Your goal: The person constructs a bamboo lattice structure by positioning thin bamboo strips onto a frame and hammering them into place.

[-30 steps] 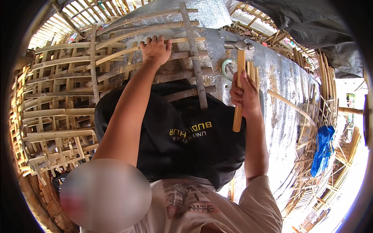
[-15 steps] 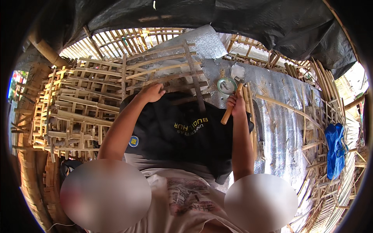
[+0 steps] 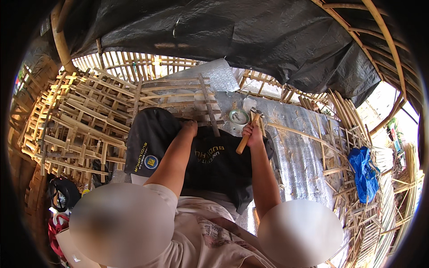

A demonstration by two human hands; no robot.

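Observation:
My right hand [image 3: 254,134] is closed around the wooden handle of a hammer [image 3: 243,143], its metal head pointing away from me. Just left of the hammer head sits a round green-rimmed dish [image 3: 239,117] with small thin pieces inside, perhaps nails. My left hand [image 3: 190,128] is curled at the far edge of a black garment [image 3: 214,163] spread over my legs. It is close to a slatted bamboo frame [image 3: 174,94]; its fingertips are hidden, and I cannot make out what they grip.
Stacked bamboo lattice panels [image 3: 85,120] fill the left side. A shiny metal sheet [image 3: 299,152] covers the ground to the right, with a long bamboo strip [image 3: 304,134] across it. Beyond lies a blue bag [image 3: 364,174] among bamboo sticks. Black plastic sheeting [image 3: 268,40] hangs overhead.
My left hand has shifted right and closer along the garment, whose left part is now raised. The hammer stays in my right hand. The whole view has tilted upward.

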